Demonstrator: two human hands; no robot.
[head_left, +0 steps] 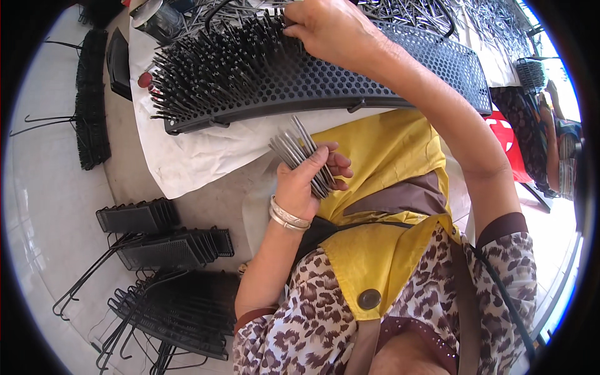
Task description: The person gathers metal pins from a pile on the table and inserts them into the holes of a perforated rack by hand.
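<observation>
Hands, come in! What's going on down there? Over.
Left hand: holding grey rods. Right hand: at dark pins, grip unclear. Black perforated panel: pins crowd left side, right mostly bare. Right forearm over it.

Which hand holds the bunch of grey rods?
The left hand, with wrist bangles; the right hand is at the black rods set in the perforated panel.

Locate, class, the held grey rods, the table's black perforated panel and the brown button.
Held grey rods (294,148), head view: upper part.
Black perforated panel (312,78), head view: bare surface.
Brown button (369,299), head view: centre.
</observation>
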